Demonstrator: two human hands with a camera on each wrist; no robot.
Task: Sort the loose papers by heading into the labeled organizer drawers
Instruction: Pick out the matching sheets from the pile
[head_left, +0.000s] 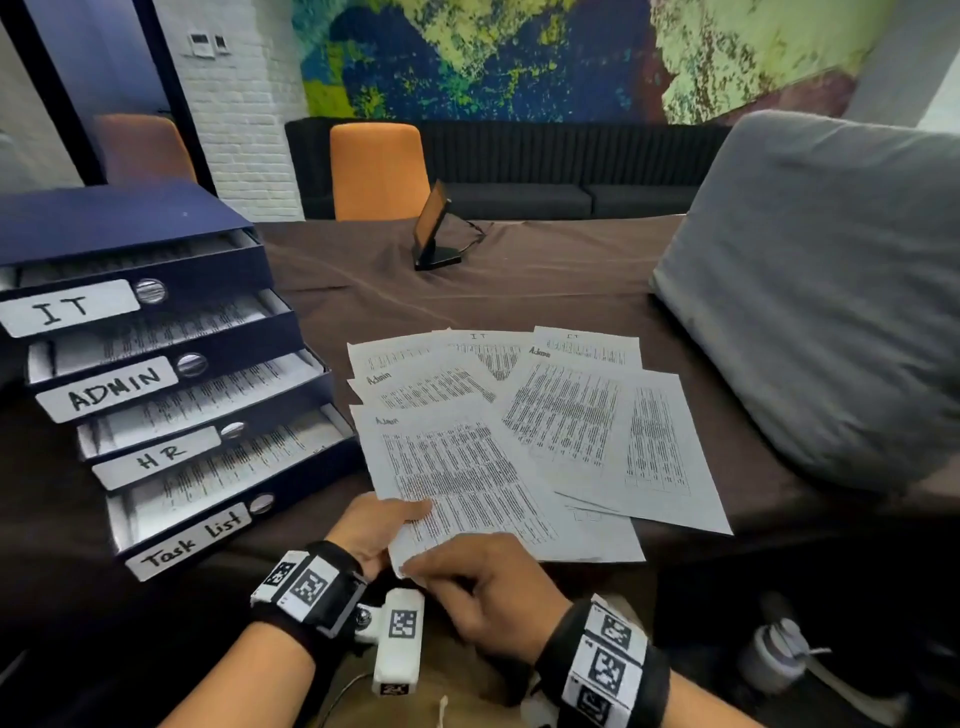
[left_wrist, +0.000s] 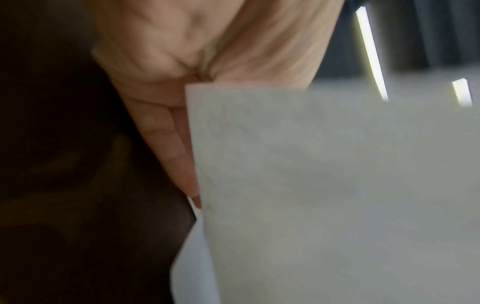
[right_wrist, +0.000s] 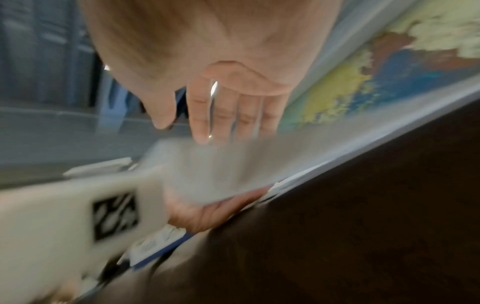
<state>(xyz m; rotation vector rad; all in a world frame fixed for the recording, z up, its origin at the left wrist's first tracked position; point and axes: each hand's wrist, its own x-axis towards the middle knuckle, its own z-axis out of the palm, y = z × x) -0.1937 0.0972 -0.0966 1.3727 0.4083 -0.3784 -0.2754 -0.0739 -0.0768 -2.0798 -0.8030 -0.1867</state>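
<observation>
Head view: a dark blue organizer stands at the left of a table under brown cloth; four drawers pulled out stepwise, labeled from the top IT, ADMIN, HR, Task list; printed sheets lie in each. Loose papers fan across the cloth just right of the organizer; headings "IT" and "Admin" legible on several. The nearest sheet, headed "Admin", has its near corner lifted; left hand pinches that edge, thumb on top, fingers under; right hand rests knuckles-up at the same corner, fingertips touching the paper, whether they clamp it I cannot tell; the two hands sit close together. Marker bands on both wrists. A grey cushion at right; a small screen on a stand and an orange chair beyond.

Left wrist view: blurred; the left hand's fingers lie along the sheet's left edge, sheet filling most of the frame.

Right wrist view: blurred; the right hand hangs over the sheet with fingers straight and together, tips at the paper's edge; the left hand shows under the sheet.
</observation>
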